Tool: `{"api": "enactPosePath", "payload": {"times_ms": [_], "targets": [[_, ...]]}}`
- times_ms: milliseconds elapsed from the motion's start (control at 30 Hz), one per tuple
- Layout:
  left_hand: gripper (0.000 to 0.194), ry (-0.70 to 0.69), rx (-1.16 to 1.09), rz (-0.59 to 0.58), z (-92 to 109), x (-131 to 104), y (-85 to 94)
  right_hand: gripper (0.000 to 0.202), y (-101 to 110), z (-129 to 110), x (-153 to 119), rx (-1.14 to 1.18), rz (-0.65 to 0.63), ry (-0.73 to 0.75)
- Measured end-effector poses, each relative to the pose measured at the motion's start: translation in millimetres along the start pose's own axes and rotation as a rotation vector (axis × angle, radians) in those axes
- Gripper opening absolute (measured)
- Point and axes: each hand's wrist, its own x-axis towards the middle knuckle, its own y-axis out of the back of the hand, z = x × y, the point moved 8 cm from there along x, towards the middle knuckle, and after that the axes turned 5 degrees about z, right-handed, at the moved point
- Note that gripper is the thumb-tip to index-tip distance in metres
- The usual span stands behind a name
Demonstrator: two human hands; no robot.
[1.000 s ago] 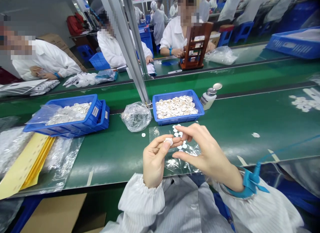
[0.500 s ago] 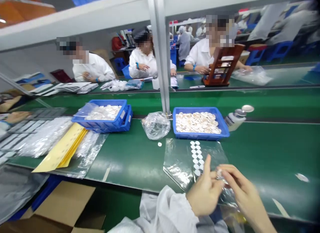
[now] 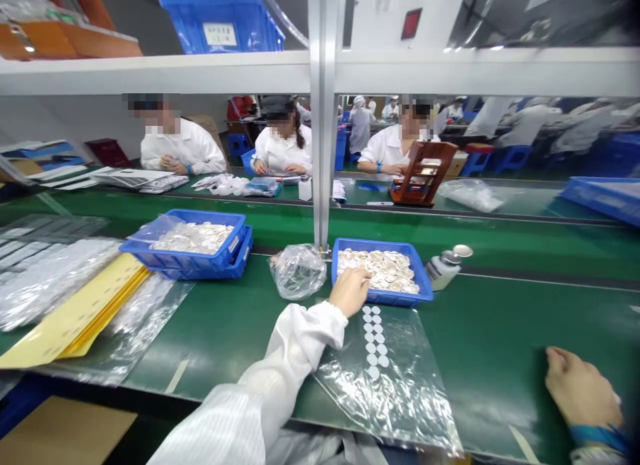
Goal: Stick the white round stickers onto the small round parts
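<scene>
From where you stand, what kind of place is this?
Most likely a factory assembly line: a long green conveyor belt, blue plastic trays of small round discs, and workers in white coats seated along the far side.

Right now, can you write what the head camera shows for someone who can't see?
The left hand reaches into a blue tray of small round discs on a green table. The right hand rests on the table, apart from a clear bag.

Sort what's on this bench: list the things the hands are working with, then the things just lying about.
In use:
left hand reaching into the blue tray of discs
rows of white discs on the clear bag
right hand resting on the green belt

Lying about:
crumpled bag
bottle
stacked blue trays
yellow strips
</scene>
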Motion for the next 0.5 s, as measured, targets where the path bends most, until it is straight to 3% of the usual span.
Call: {"api": "enactPosePath", "payload": {"times_ms": [33,167,333,500], "targets": [[0.02,0.009,0.062,-0.029,-6,14,-4.7,0.026,-2,7,0,-0.128,0.008,-0.114],[0.03,0.021,0.275,-0.174,-23,52,-23.7,0.024,-9,7,-7,-0.351,-0.038,-0.274],[0.028,-0.019,0.444,-0.314,-34,79,-38.3,0.033,-3,7,-12,-0.474,0.018,-0.346],[0.021,-0.001,0.505,-0.305,-37,83,-36.3,0.035,20,2,-28,-0.47,0.168,-0.327]]}}
